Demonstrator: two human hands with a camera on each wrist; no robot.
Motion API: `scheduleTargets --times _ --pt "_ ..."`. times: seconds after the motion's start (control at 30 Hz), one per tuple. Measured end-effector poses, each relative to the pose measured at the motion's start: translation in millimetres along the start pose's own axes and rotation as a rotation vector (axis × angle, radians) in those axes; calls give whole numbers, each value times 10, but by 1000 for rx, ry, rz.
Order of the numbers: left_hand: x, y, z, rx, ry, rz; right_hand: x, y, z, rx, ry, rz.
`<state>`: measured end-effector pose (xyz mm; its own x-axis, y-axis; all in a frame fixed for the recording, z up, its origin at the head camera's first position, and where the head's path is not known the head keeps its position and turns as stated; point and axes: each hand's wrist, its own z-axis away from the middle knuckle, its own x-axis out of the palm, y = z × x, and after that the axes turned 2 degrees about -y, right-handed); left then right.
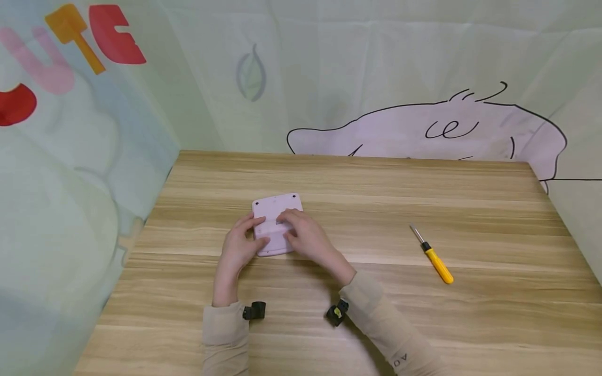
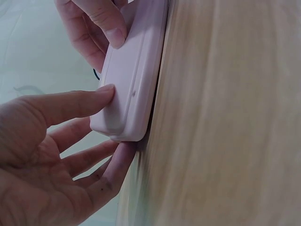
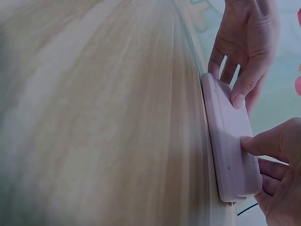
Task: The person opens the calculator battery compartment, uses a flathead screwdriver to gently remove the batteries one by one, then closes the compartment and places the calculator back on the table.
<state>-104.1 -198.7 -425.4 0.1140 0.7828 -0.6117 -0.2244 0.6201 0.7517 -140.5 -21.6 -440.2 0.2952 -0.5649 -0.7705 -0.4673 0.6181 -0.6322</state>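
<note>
A pale pink, flat, rounded device [image 1: 275,208] lies on the table with two dark round feet at its far corners. A small dark slot shows near its middle; its underside is hidden. My left hand [image 1: 238,246] holds its left side, thumb on the upper face and fingers along the edge, as the left wrist view shows. My right hand [image 1: 308,235] rests over the right part, fingertips near the slot and thumb touching the face closer to me. In the right wrist view the device [image 3: 228,127] lies between both hands, with some right fingers partly hidden behind it.
A screwdriver [image 1: 437,263] with a yellow handle and metal shaft lies to the right on the wood-grain table [image 1: 357,183]. A printed cloth [image 1: 329,62] hangs behind the table and along its left side. Small black cameras [image 1: 256,310] sit on both wrists.
</note>
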Motion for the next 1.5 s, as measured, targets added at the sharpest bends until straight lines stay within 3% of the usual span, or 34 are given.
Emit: scheduleTargets --times 1.5 --pt "-1 -28 -16 -8 -6 4 3 -12 4 13 6 12"
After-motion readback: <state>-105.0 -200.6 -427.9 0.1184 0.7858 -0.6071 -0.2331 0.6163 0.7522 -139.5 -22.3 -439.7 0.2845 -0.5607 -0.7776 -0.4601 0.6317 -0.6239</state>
